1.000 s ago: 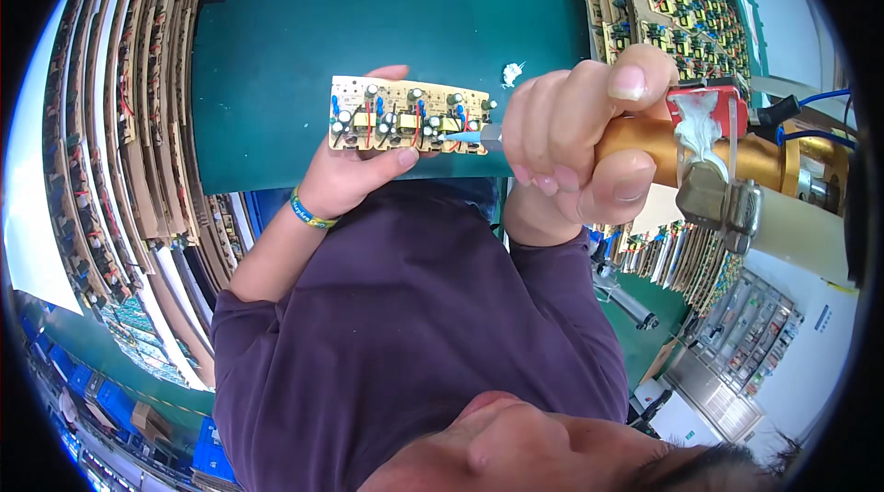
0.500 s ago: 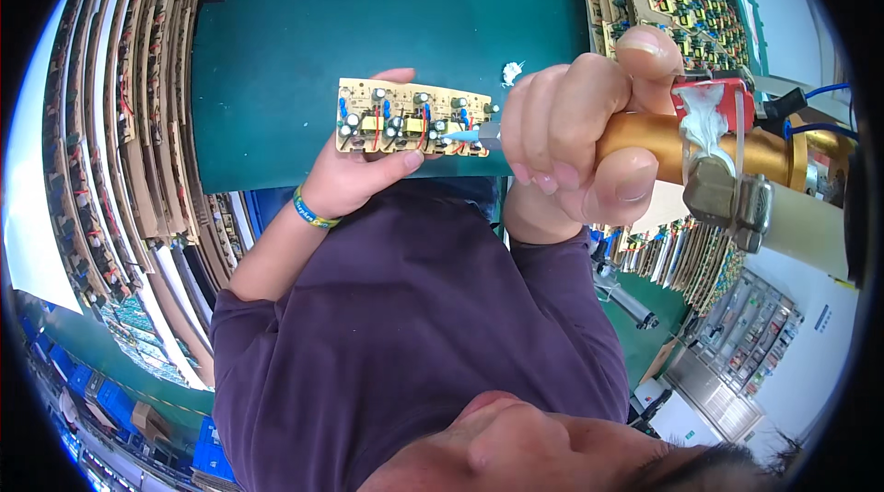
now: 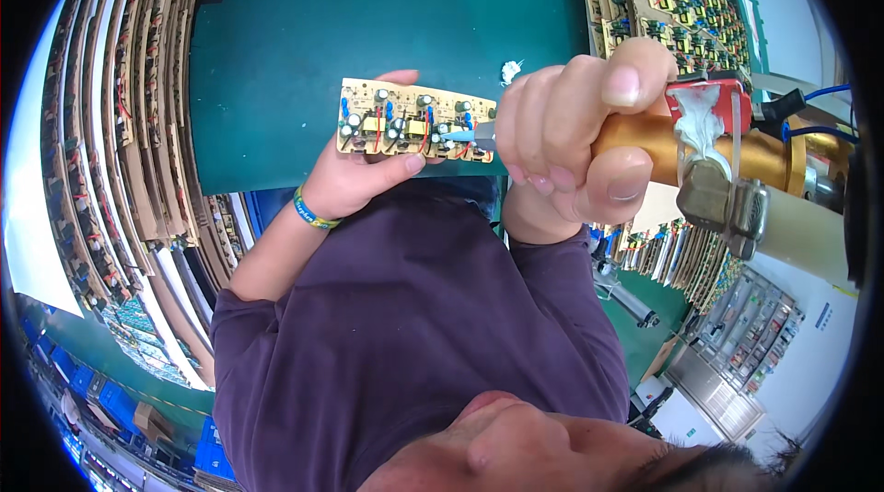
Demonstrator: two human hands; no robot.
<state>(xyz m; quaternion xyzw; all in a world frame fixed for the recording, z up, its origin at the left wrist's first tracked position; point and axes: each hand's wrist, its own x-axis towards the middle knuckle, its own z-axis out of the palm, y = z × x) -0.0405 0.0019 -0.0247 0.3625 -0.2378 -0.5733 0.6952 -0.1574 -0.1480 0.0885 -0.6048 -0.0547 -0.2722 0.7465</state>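
Circuit board (image 3: 416, 120) pinched in left hand (image 3: 354, 181); right hand (image 3: 575, 147) fisted around glue gun (image 3: 727, 156). Nozzle could slip, smearing components.

A tan rectangular circuit board (image 3: 414, 131), dotted with blue, green and grey components and crossed by red wires, is held in the left hand (image 3: 354, 181). A green-and-yellow patterned wristband (image 3: 313, 213) is seen just below that grip. A gold-coloured metal dispensing tool (image 3: 700, 147), smeared with white paste beside a red block, is clasped in the right hand (image 3: 575, 147). A dark green table mat (image 3: 368, 23) is seen behind both grips, and a dark purple sleeve (image 3: 414, 326) below them.
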